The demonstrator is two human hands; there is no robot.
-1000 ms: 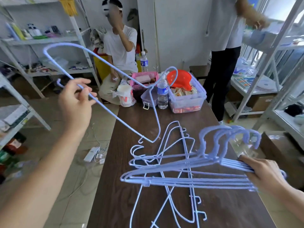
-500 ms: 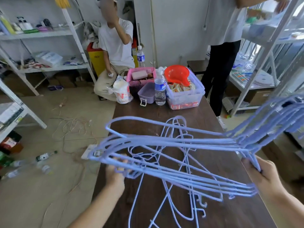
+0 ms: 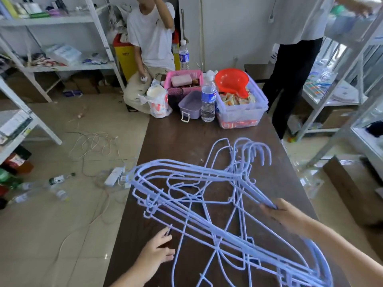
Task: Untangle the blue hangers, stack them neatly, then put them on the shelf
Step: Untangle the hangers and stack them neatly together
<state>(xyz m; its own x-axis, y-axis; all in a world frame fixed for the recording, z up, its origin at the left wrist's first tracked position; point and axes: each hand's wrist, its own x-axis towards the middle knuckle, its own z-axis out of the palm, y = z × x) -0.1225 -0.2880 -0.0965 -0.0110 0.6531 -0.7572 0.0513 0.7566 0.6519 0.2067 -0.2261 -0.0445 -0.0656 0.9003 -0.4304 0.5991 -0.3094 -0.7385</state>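
Note:
A stack of several blue wire hangers (image 3: 238,239) hangs tilted over the dark wooden table (image 3: 186,137), hooks pointing away from me. My right hand (image 3: 284,214) grips the stack's upper arm on the right side. More loose blue hangers (image 3: 214,151) lie tangled flat on the table beneath the stack. My left hand (image 3: 157,253) is low at the table's left edge, fingers half curled beside a wire. Whether it holds that wire is unclear.
At the table's far end stand a clear bin with a red scoop (image 3: 240,112), a water bottle (image 3: 208,100), a purple tub (image 3: 189,104) and a pink basket (image 3: 182,79). White shelves stand left (image 3: 62,67) and right (image 3: 342,100). One person sits, another stands behind. Cables and a power strip (image 3: 114,176) litter the floor.
My left hand added a single hanger to the stack, then left the stack's left end and dropped to the table edge. The stack swung round, hooks now away from me.

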